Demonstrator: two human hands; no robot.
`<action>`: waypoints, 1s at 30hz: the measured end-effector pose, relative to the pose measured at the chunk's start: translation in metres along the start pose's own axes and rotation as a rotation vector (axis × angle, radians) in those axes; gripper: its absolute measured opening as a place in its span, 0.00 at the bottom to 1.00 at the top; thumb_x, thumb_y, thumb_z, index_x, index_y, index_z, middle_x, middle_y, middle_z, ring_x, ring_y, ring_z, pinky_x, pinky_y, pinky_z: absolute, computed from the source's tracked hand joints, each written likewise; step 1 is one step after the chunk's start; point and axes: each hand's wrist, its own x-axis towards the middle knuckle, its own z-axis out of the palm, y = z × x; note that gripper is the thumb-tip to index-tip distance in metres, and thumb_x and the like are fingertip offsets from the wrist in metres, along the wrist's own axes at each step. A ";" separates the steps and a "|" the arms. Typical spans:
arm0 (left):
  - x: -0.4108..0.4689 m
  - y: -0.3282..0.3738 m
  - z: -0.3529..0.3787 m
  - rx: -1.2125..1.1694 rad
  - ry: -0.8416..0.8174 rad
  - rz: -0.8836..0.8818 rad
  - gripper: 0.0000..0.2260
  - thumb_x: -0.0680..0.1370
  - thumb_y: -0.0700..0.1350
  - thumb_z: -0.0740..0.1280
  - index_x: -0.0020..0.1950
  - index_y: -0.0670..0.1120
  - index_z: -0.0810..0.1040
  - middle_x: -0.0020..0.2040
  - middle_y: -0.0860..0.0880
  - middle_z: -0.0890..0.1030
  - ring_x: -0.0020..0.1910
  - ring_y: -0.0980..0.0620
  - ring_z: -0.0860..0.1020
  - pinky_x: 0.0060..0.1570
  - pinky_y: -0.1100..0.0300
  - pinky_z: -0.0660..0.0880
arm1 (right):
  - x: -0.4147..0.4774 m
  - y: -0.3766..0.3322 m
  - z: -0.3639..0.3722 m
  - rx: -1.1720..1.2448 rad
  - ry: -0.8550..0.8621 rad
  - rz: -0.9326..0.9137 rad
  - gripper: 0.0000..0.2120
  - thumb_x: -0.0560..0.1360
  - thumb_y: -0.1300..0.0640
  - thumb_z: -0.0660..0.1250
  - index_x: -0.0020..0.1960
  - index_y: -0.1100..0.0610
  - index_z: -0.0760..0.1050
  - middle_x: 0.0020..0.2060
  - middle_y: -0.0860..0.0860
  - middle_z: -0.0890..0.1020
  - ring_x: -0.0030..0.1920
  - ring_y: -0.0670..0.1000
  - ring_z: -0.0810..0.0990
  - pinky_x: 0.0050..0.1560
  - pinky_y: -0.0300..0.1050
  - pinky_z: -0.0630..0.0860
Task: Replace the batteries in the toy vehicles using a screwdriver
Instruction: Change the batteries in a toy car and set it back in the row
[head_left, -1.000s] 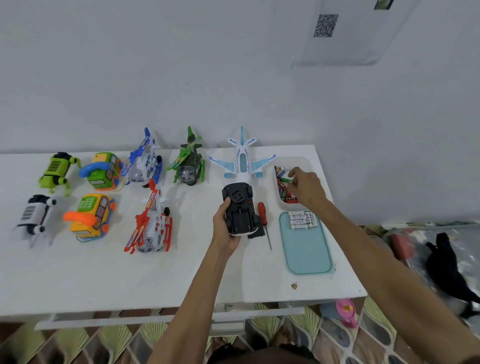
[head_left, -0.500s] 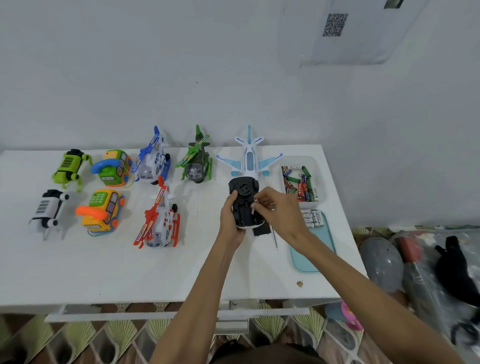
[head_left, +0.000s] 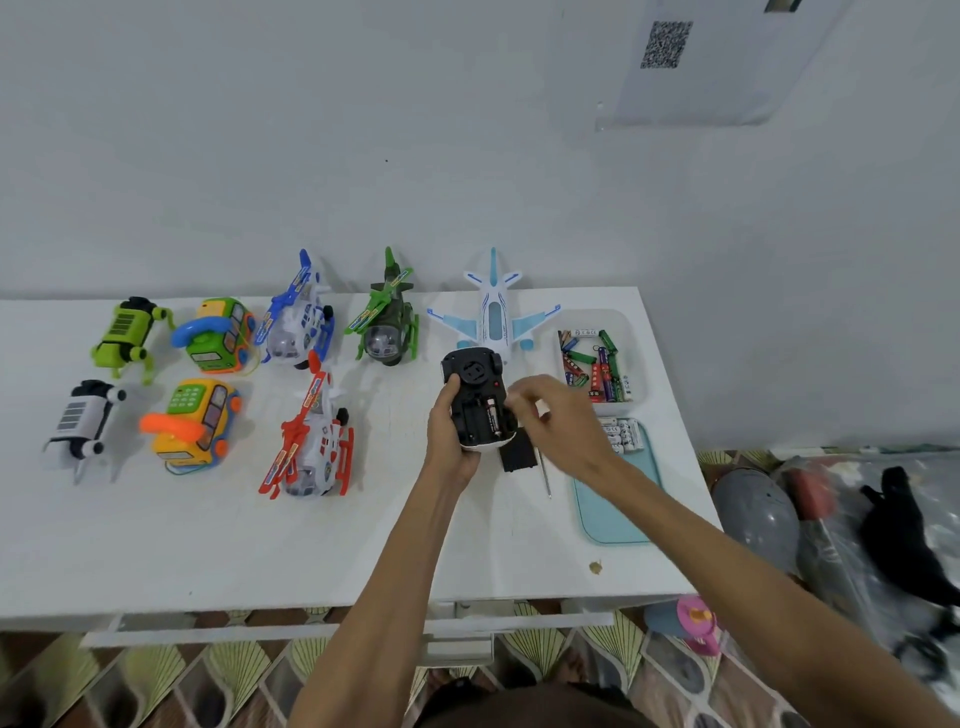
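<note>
A white wall backed a matte white table over a fan-patterned floor. A round-cornered teal tray lay at the table's right, with a clear bin of cylindrical cells behind it. The left hand gripped the upturned black plastic car left of the tray, one battery seated in its bay. The right hand hovered beside it, fingers curled; blur hid any hold. The screwdriver lay beside the car.

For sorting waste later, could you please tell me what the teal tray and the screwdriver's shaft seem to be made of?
The tray looks like plastic: even teal colour, dull sheen, rounded moulded rim. The screwdriver shaft is probably bare metal: thin, straight, grey with a faint shine.
</note>
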 end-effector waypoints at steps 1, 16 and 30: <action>0.000 0.003 -0.002 -0.011 -0.013 0.000 0.22 0.83 0.53 0.62 0.70 0.39 0.75 0.57 0.39 0.82 0.50 0.44 0.82 0.50 0.48 0.81 | 0.005 0.005 -0.008 0.072 0.065 0.054 0.08 0.82 0.54 0.66 0.52 0.57 0.82 0.47 0.47 0.84 0.45 0.46 0.81 0.45 0.42 0.80; -0.001 0.001 -0.003 -0.034 -0.058 -0.056 0.17 0.83 0.51 0.60 0.63 0.42 0.79 0.51 0.42 0.84 0.44 0.45 0.82 0.43 0.49 0.82 | 0.070 0.102 -0.036 -0.511 -0.082 0.616 0.14 0.82 0.53 0.65 0.58 0.64 0.77 0.55 0.62 0.77 0.53 0.61 0.79 0.42 0.48 0.71; -0.006 0.006 -0.006 -0.045 -0.067 -0.043 0.18 0.83 0.51 0.60 0.65 0.41 0.78 0.50 0.41 0.83 0.45 0.44 0.81 0.44 0.49 0.82 | 0.072 0.074 -0.041 -0.086 0.137 0.463 0.13 0.82 0.56 0.62 0.66 0.54 0.76 0.41 0.58 0.85 0.44 0.57 0.84 0.53 0.45 0.79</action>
